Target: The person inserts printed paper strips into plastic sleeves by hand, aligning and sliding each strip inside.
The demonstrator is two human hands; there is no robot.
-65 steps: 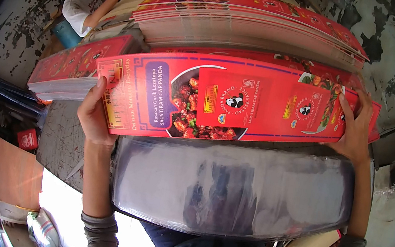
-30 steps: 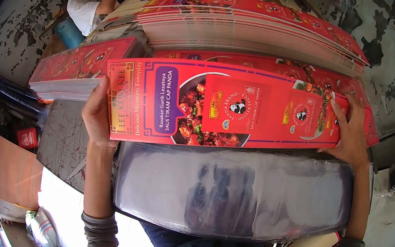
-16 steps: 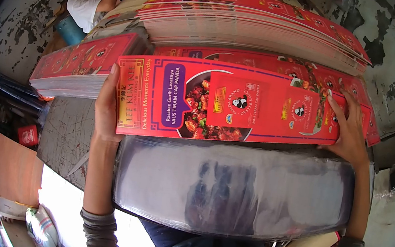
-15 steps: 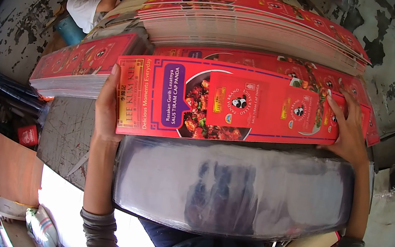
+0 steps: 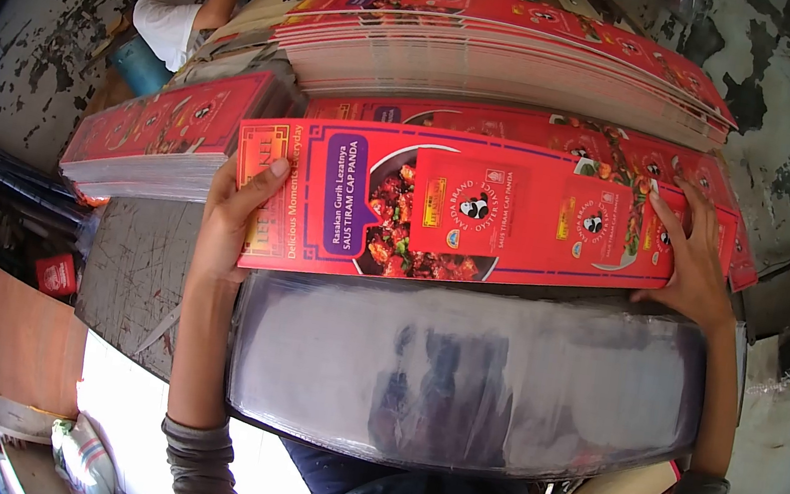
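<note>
A long red printed card [image 5: 540, 222] with panda logos and a food picture is held between my two hands. My left hand [image 5: 231, 209] grips its left end, the thumb lying over the gold-coloured logo panel. At the right end, the fingers of my right hand [image 5: 692, 253] rest over the card's upper edge, with the thumb by its lower edge. Directly in front of my body, just below the card, lies a stack of clear plastic sheets [image 5: 576, 394]. Behind the card, more red printed cards [image 5: 523, 124] are partly hidden.
A tall pile of red cards [image 5: 501, 65] stands at the back. To the left is a smaller stack [image 5: 165, 124] on the scratched grey table [image 5: 135, 261]. Another person [image 5: 167, 13] sits at the far left beyond the stacks. A red box [image 5: 56, 273] lies lower left.
My left thumb has moved from the card's edge onto its face, covering part of the logo. The card's left end has shifted slightly right; my right hand has barely moved.
</note>
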